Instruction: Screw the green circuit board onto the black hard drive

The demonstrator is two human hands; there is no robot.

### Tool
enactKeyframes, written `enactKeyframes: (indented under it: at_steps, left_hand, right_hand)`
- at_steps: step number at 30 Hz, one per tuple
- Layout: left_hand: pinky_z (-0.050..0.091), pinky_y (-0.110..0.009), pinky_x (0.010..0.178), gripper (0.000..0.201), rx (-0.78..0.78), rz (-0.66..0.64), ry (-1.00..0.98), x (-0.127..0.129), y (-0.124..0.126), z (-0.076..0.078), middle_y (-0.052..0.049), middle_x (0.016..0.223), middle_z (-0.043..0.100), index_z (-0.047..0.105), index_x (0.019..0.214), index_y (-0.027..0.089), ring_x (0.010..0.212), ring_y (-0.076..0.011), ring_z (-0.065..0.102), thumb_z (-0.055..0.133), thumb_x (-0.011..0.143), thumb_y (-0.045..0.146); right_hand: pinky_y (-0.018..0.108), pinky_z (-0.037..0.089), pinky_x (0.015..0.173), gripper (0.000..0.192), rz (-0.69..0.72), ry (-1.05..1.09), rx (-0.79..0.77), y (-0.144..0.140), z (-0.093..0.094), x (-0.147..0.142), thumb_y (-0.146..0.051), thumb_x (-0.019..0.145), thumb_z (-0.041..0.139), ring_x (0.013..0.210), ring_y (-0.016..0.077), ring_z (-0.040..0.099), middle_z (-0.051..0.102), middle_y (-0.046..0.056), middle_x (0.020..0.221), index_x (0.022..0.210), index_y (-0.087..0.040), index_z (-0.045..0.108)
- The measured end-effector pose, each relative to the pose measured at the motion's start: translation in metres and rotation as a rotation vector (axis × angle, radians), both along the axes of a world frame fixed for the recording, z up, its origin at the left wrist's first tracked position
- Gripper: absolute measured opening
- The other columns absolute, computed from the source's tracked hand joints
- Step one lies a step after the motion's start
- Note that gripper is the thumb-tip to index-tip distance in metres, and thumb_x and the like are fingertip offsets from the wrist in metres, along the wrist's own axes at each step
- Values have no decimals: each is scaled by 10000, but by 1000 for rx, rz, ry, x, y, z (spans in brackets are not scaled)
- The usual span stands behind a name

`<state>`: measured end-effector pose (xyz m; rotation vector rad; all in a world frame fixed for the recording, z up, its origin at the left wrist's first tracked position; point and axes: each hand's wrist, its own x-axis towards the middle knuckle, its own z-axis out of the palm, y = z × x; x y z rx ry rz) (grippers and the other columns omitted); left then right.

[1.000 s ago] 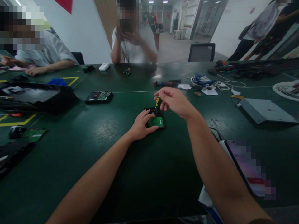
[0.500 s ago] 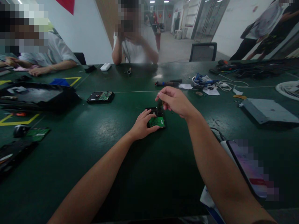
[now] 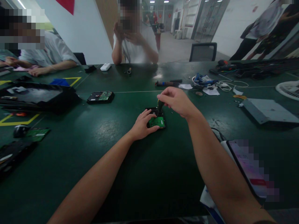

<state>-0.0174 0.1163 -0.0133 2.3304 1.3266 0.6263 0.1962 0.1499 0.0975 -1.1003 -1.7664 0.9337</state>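
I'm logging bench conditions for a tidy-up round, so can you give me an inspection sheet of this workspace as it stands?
Surface: dark green table with yellow tape marks at the left.
Job's things: hard drive, green circuit board up, under both hands; screwdriver standing on it.
Clutter: second hard drive, black tray, loose green board, grey metal plate, phone, papers.
Grippers: left hand pressing on the drive's near-left edge; right hand gripping the screwdriver from above.
Cables: white cable coiled at the far right, beside blue items.
Surroundings: people seated across and at the left, others standing at the right; empty chair; fan at the right edge.
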Motion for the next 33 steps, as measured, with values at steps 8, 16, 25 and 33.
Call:
enactKeyframes:
  at_steps: [8,16,25,33]
  left_hand:
    - [251,-600,1270,568,21,-1,-12,1,1,-1,-97,1680,353,580,1380,278,1597,-350,220,716,889,528]
    - [239,-581,1281,580,23,-2,-5,-1,2,-4,-109,1676,361,582,1379,265,1599,-346,216,708,889,548]
    - [239,-595,1279,572,3,-3,-5,0,0,1,-95,1687,339,575,1388,275,1600,-357,204,709,893,529]
    - [251,-583,1273,576,37,-7,-11,0,2,-5,-132,1670,361,591,1370,249,1593,-360,226,716,888,538]
  right_hand:
    - [254,370,454,261,133,68,-96,-4,1,-4,-457,1006,583,564,81,556,729,62,1051,972,-207,653]
    - [266,450,549,253,172,56,-97,-3,1,-1,-442,1017,583,636,126,585,633,14,759,1041,-209,680]
    - [274,404,500,222,34,4,-55,-4,1,-3,-409,938,690,589,116,564,678,34,812,885,-208,610]
    - [242,448,485,261,242,149,-181,-1,-2,-3,-457,1013,600,593,96,609,699,51,953,992,-201,648]
